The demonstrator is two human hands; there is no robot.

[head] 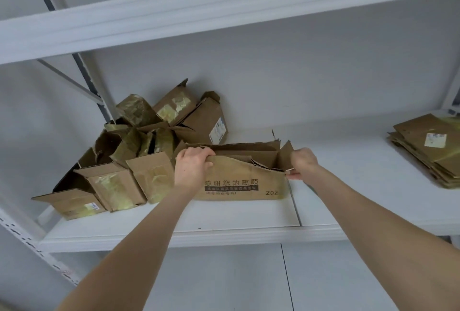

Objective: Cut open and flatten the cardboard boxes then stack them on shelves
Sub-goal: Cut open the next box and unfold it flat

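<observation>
A brown cardboard box (244,181) with printed characters and "Z02" on its front stands on the white shelf (224,218), its top torn open. My left hand (191,168) grips the upper left edge of the front wall, fingers curled over the rim. My right hand (302,162) pinches the box's upper right corner, where the torn flap meets the side. To the left lies a heap of several unflattened taped boxes (129,156). A stack of flattened boxes (428,146) lies at the shelf's far right.
Another white shelf board (224,9) runs overhead. A grey upright post (92,81) stands behind the heap at the left. The white back wall (311,74) closes the bay. Bare shelf surface lies between the held box and the flattened stack.
</observation>
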